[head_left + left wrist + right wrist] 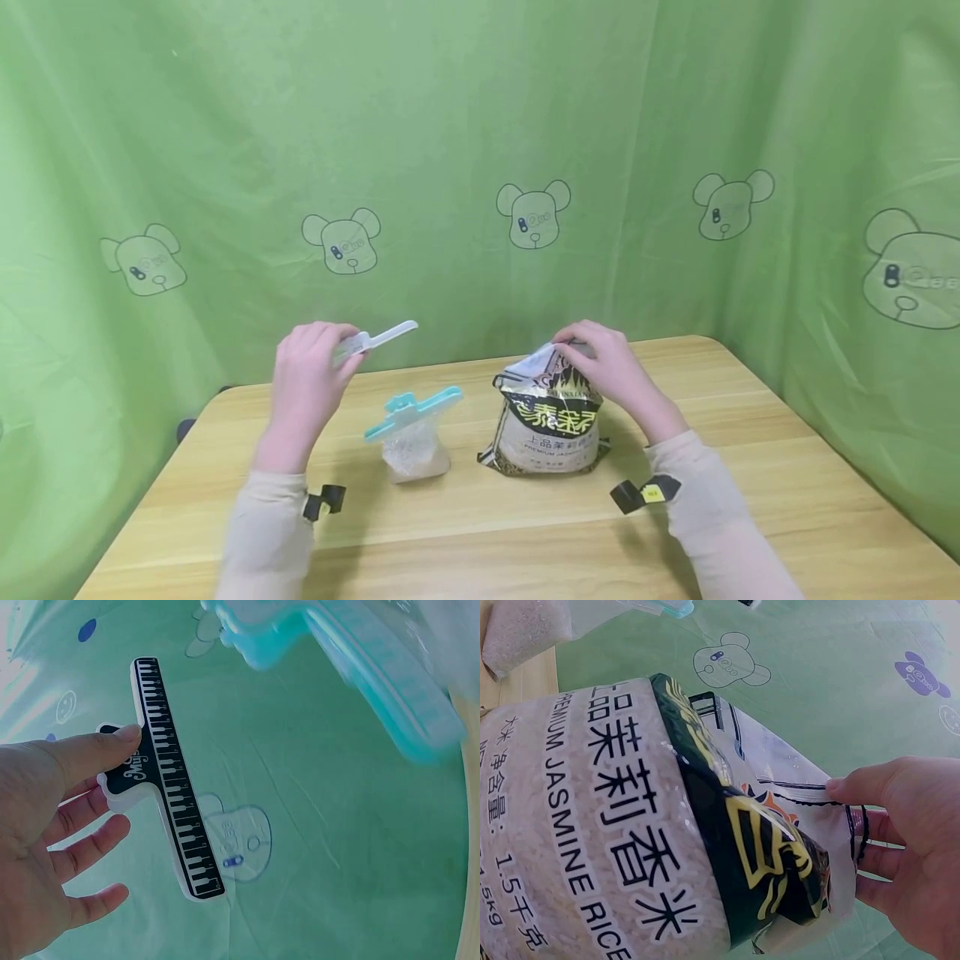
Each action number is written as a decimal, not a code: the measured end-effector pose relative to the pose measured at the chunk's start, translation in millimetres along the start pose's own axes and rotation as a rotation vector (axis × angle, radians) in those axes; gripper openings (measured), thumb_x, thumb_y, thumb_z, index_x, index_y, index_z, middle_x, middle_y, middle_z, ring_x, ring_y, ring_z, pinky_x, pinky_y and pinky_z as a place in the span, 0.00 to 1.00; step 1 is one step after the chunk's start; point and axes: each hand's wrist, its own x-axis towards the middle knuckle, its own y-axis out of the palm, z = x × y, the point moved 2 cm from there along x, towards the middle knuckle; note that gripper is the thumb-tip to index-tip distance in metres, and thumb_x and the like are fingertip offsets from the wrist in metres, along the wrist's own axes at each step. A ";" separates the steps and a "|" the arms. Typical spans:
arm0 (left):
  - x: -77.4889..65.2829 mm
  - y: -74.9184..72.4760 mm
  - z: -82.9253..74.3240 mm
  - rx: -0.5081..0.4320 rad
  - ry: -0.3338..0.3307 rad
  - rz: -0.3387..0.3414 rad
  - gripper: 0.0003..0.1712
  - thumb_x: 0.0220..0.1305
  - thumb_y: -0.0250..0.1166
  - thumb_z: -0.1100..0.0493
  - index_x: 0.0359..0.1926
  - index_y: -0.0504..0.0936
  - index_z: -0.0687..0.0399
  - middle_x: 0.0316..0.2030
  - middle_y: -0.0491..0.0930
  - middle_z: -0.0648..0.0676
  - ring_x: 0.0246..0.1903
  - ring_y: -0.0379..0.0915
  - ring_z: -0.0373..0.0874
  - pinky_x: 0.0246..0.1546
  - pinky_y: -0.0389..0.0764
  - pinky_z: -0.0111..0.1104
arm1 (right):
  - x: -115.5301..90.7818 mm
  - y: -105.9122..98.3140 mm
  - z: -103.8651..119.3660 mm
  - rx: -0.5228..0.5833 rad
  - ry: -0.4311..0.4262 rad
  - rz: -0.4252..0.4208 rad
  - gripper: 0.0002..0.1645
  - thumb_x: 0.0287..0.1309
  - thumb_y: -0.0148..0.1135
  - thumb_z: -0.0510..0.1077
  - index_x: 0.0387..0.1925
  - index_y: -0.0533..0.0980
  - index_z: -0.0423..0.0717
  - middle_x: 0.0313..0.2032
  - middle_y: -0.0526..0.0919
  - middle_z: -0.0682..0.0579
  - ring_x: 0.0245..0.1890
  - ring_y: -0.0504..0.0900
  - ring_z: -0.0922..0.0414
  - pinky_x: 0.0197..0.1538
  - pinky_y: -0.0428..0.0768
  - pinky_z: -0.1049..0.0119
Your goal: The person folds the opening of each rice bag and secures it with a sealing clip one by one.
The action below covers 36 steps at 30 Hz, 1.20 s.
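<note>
My left hand [306, 379] pinches a white bag clip [180, 791] by its handle between thumb and fingers, raised over the table's left side. In the left wrist view the clip's long bar has a black-and-white piano-key pattern. My right hand [611, 367] pinches the top edge of a jasmine rice bag [546, 446], which stands upright on the table. The bag's upper part is folded over, as the right wrist view shows. Between the hands stands a small clear bag of white grains [418, 458], closed across its top by a teal clip [416, 412].
A light wooden table [465, 558] carries both bags. Green curtain [450, 108] printed with bear heads hangs behind and along the sides. Each forearm has a black camera mount at the wrist, such as the right one [645, 493].
</note>
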 end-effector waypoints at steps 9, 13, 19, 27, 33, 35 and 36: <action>15.1 13.8 -23.3 -0.071 -0.026 0.044 0.17 0.50 0.76 0.57 0.41 0.84 0.56 0.38 0.85 0.56 0.42 0.75 0.53 0.47 0.75 0.48 | 0.1 1.1 -1.1 -0.004 -0.005 -0.004 0.09 0.64 0.60 0.41 0.43 0.80 0.42 0.43 0.85 0.43 0.46 0.83 0.45 0.53 0.81 0.46; 20.1 19.6 -35.0 -0.103 -0.043 0.072 0.17 0.51 0.75 0.56 0.42 0.84 0.55 0.39 0.84 0.55 0.43 0.75 0.53 0.49 0.75 0.47 | -0.1 1.5 -1.8 -0.004 -0.008 -0.004 0.09 0.64 0.60 0.41 0.43 0.80 0.42 0.43 0.85 0.43 0.46 0.83 0.45 0.53 0.81 0.46; 26.1 26.2 -48.4 -0.180 -0.085 0.092 0.16 0.52 0.74 0.55 0.43 0.84 0.54 0.41 0.84 0.54 0.44 0.74 0.51 0.50 0.75 0.47 | -0.1 0.5 -1.0 0.000 -0.002 0.003 0.09 0.64 0.60 0.41 0.43 0.80 0.41 0.43 0.85 0.42 0.46 0.83 0.44 0.52 0.82 0.46; 30.9 33.3 -59.4 -0.266 -0.123 0.082 0.17 0.53 0.74 0.54 0.42 0.84 0.54 0.41 0.84 0.54 0.43 0.75 0.51 0.49 0.75 0.45 | 0.4 -1.4 0.6 0.001 0.003 0.007 0.09 0.64 0.60 0.41 0.43 0.80 0.41 0.43 0.84 0.42 0.46 0.83 0.44 0.52 0.82 0.45; 28.1 42.5 -63.9 -0.305 -0.111 0.086 0.17 0.53 0.74 0.55 0.43 0.83 0.56 0.41 0.83 0.54 0.42 0.76 0.50 0.48 0.77 0.43 | 0.0 -1.3 2.0 0.008 0.019 0.024 0.10 0.64 0.60 0.41 0.44 0.80 0.42 0.45 0.84 0.42 0.47 0.83 0.44 0.53 0.81 0.45; 27.8 45.3 -65.3 -0.318 -0.099 0.083 0.17 0.53 0.73 0.56 0.43 0.83 0.56 0.41 0.83 0.55 0.43 0.77 0.50 0.49 0.77 0.43 | -0.1 -1.3 2.0 0.007 0.021 0.022 0.10 0.64 0.60 0.41 0.44 0.80 0.42 0.44 0.84 0.42 0.47 0.83 0.44 0.53 0.81 0.45; 27.9 46.9 -65.9 -0.324 -0.091 0.081 0.17 0.54 0.73 0.56 0.43 0.83 0.56 0.41 0.83 0.55 0.43 0.77 0.50 0.49 0.77 0.44 | -0.2 -1.2 2.0 0.007 0.022 0.020 0.10 0.64 0.60 0.41 0.44 0.80 0.42 0.44 0.84 0.42 0.47 0.83 0.44 0.53 0.81 0.45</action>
